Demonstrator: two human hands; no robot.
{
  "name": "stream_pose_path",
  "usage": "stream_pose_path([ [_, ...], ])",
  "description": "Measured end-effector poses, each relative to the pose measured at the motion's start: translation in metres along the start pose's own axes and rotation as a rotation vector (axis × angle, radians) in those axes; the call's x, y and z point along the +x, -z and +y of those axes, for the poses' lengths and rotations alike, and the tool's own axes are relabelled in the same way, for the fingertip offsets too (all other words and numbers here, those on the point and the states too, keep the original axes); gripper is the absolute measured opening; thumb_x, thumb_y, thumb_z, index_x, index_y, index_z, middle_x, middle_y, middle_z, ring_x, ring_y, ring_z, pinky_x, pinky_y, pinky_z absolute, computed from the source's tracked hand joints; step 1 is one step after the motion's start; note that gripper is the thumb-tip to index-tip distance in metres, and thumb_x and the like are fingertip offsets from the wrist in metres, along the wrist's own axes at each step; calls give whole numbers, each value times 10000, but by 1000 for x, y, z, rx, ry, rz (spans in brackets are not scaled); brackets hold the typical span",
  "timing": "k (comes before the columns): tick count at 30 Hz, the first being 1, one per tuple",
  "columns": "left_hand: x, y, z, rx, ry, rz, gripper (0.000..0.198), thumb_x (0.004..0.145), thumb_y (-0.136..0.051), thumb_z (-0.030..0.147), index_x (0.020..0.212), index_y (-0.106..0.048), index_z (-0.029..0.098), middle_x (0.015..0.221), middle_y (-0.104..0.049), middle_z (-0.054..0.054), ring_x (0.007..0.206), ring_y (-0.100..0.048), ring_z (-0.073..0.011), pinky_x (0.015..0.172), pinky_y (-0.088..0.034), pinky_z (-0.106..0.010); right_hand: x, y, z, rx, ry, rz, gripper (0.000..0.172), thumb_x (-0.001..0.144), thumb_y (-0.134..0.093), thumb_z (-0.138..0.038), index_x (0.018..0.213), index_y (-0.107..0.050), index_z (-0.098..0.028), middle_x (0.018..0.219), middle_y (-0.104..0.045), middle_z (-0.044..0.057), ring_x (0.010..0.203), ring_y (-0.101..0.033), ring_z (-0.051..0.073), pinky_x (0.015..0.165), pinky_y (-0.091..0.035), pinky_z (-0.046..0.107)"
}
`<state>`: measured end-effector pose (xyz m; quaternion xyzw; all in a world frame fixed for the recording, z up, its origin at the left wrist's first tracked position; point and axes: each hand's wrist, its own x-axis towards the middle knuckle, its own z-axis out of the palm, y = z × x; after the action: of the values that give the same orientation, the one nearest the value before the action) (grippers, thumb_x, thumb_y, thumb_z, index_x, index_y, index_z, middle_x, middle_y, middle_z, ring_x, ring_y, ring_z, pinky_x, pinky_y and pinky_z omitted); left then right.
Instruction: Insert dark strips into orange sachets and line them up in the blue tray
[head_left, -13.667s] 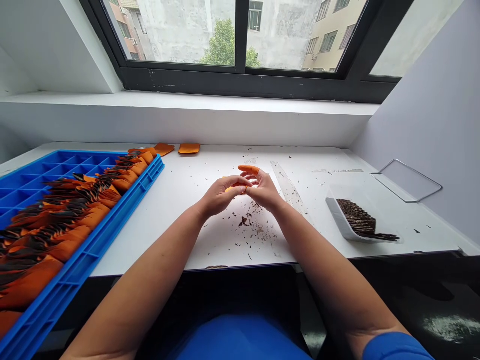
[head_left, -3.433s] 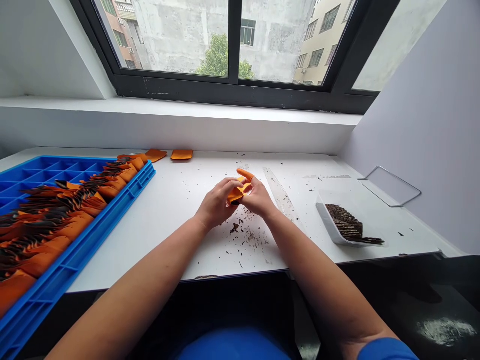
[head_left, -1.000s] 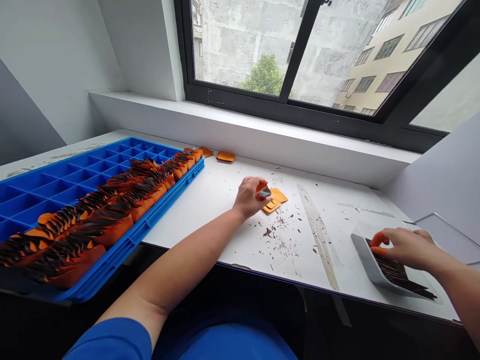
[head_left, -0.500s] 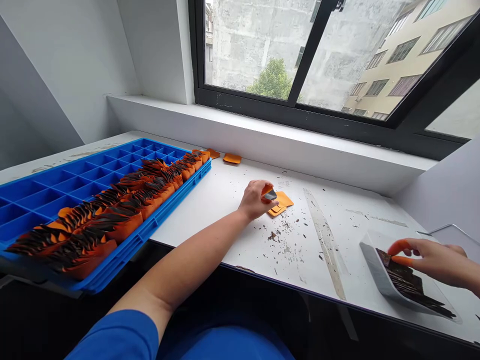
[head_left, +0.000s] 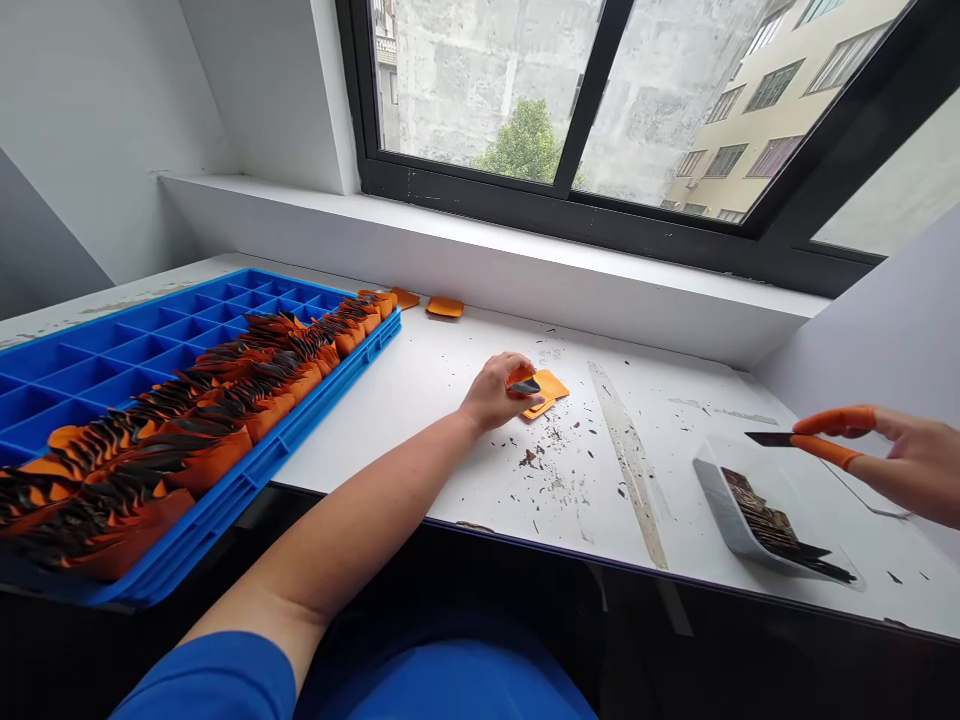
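My left hand (head_left: 489, 394) is closed around a small orange pouch (head_left: 525, 386) whose grey inside faces right. Just beyond its fingers, flat orange pieces (head_left: 551, 386) lie stacked on the white table. Over on the right, my right hand (head_left: 896, 455) pinches a thin dark strip (head_left: 769, 439) between thumb and forefinger, both in orange finger covers. The strip is held above a clear plastic box (head_left: 716, 510), in which a row of dark strips (head_left: 765, 515) leans.
A blue compartment tray (head_left: 292, 440) fills the left side, several rows packed with orange and black pieces. Two loose orange pieces (head_left: 445, 307) lie near the sill. Dark crumbs (head_left: 559, 480) are scattered mid-table. A window (head_left: 480, 100) rises behind.
My right hand has lifted out of the clear box with a dark strip between its fingers. My left hand keeps its hold on the orange pouch. The view has shifted slightly right.
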<state>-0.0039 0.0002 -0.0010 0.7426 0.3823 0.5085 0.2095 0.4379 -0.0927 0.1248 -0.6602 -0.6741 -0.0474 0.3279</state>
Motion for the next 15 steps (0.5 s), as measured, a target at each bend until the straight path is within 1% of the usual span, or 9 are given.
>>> stream_pose_path([
  [1,0,0,1,-18,13,-8,345,711,-861,244,969,-632,227,1122,-665,-52,1089,-623,-243,956,-528,-413,-2,1,-14,-27,-4,-99,581,416,-830,-838,681,-799,-322,442,-454,18,395,-314,117,485,-250,412],
  [2,-1,-1,1,-34,33,-14,343,719,-856,254,979,-634,229,1103,-663,-51,1058,-631,-233,923,-540,-399,-4,1,-29,-3,29,-105,588,462,-789,-871,694,-797,-330,548,-568,60,410,-365,128,471,-268,409],
  [3,-1,-1,2,-47,61,-21,345,726,-852,270,993,-638,231,1083,-661,-48,1024,-638,-223,888,-550,-385,-6,-2,-46,33,100,-60,550,539,-771,-860,731,-793,-344,710,-664,91,473,-452,158,480,-313,414],
  [4,-1,-1,3,-55,94,-31,354,729,-852,293,1008,-642,234,1064,-659,-46,991,-643,-215,856,-557,-375,-9,-6,-64,72,200,-26,489,598,-783,-813,752,-787,-348,788,-688,98,555,-532,195,493,-347,414],
  [6,-2,0,4,-58,151,-60,393,719,-862,351,1034,-653,243,1046,-657,-45,957,-649,-211,814,-563,-370,-14,-22,-98,180,393,81,285,771,-795,-613,854,-774,-342,872,-689,79,722,-609,229,613,-436,438],
  [8,-3,0,5,-71,179,-91,442,696,-876,407,1047,-658,248,1053,-660,-50,945,-656,-214,789,-570,-373,-17,-45,-129,431,527,126,147,808,-832,-363,928,-756,-324,878,-661,43,767,-612,210,710,-477,427],
  [10,-4,1,6,-118,194,-135,474,697,-870,457,1060,-651,244,1043,-672,-55,896,-671,-203,751,-578,-368,-16,-72,-153,690,547,84,160,824,-806,-221,940,-739,-308,877,-627,18,799,-606,192,741,-486,396],
  [12,-4,3,8,-161,205,-174,473,719,-847,496,1055,-642,233,1006,-689,-55,836,-679,-188,724,-581,-361,-14,-100,-169,820,535,51,137,841,-779,-209,933,-721,-292,888,-613,11,822,-605,185,760,-495,383],
  [15,-5,6,11,-201,184,-213,463,755,-813,515,1071,-633,227,992,-703,-63,815,-686,-184,725,-586,-358,-12,-134,-181,785,515,-21,57,872,-745,-273,917,-710,-280,907,-610,15,828,-607,190,750,-506,381],
])
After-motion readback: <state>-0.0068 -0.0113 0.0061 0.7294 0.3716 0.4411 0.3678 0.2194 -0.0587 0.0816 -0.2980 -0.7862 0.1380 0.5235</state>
